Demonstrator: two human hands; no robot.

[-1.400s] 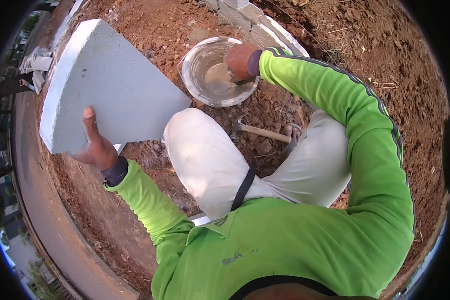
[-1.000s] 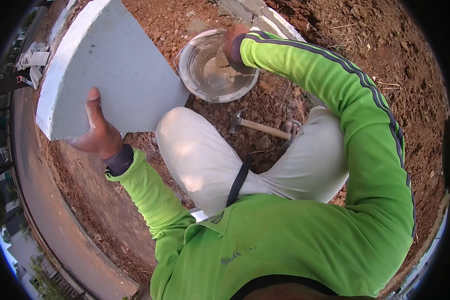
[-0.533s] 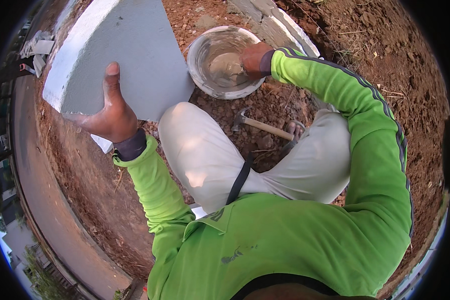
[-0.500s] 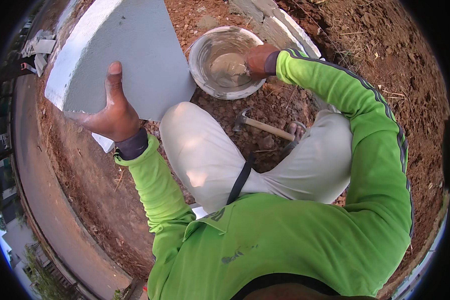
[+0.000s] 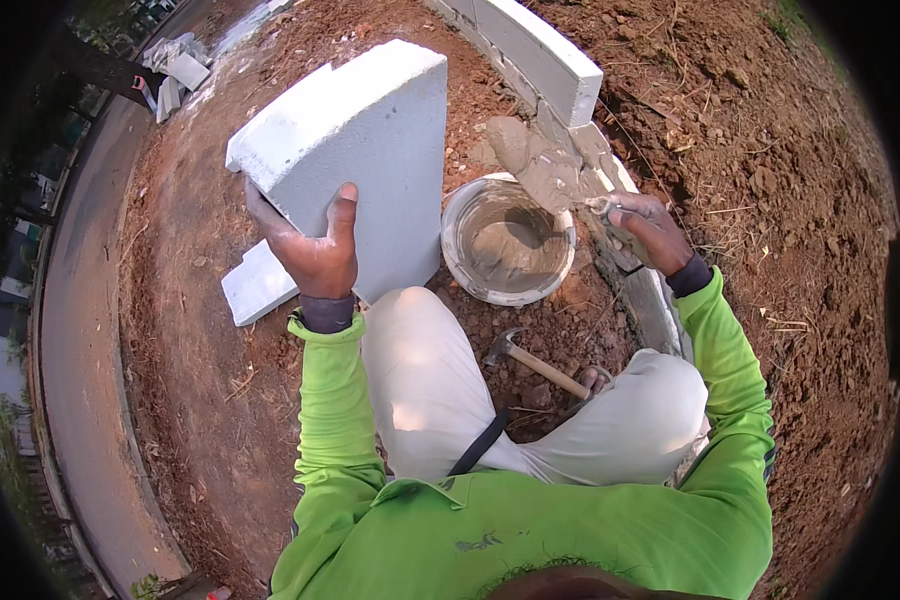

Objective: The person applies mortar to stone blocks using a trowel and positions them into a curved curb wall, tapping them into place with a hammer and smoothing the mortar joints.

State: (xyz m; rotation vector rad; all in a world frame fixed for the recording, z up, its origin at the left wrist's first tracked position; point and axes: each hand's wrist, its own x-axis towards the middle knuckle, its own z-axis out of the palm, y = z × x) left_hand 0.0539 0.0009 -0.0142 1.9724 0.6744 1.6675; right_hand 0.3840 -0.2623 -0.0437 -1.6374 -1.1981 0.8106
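The wall (image 5: 540,55) is the largest thing here, running from under the right hand (image 5: 658,235) away past it and off toward the top of the view. Next in size is the block (image 5: 385,170), in the left hand (image 5: 315,250): the thumb lies flat on the broad face and the fingers wrap the near lower edge, so that hand is clasping it. The block reaches up and away from this grip; whether its lower end bears on the soil is hidden. The bucket (image 5: 455,245) sits between the two grips, nearer the right one, with more wet mix inside. An offcut (image 5: 258,285) lies just below and left of the left grip.

The right hand is closed around the handle of the trowel (image 5: 598,206), whose blade points away and leftward, heaped with mortar (image 5: 530,160) over the far right rim of the bucket. The hammer (image 5: 545,370) lies below and left of that grip.

For a clean lift, the blade would best be kept level and moved smoothly, since so full a load could slide off its tip. The left grip should bear the block steadily, as its bulk lies well beyond the fingers and could tip.
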